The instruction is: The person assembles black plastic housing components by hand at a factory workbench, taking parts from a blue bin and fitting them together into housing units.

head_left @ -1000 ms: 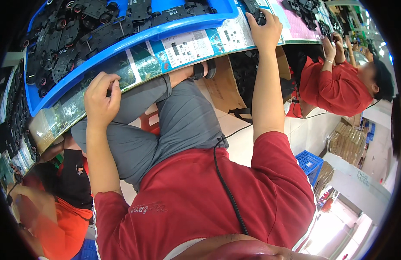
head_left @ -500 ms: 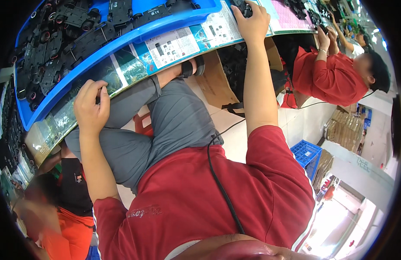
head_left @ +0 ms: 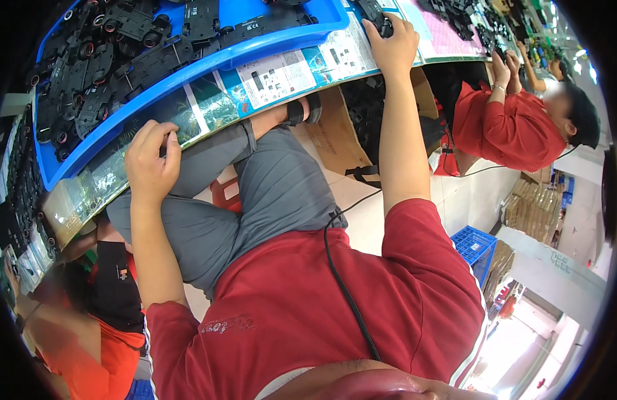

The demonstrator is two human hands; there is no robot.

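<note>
My right hand (head_left: 396,50) is at the far edge of the table, its thumb and fingers closed round the near end of a black toy car chassis (head_left: 371,9). The far part of that chassis runs out of the picture. At the left, my left hand (head_left: 150,160) rests by the near table edge with its fingers curled and the thumb close to the forefinger. A small dark spot shows between them, too little to name. Beyond that hand, a blue tray (head_left: 208,65) holds several black car chassis (head_left: 152,67) piled on each other.
Printed sheets (head_left: 276,79) lie under the clear cover of the table. An open cardboard box (head_left: 332,127) with black parts stands below. Co-workers in red (head_left: 508,130) and orange (head_left: 112,360) sit on both sides. A blue crate (head_left: 474,247) stands on the floor, and a black cable (head_left: 338,267) crosses my shirt.
The whole view has shifted a little, moving the table and tray rightward in it. More of the chassis shows beside my right hand. My left hand keeps its curled pose.
</note>
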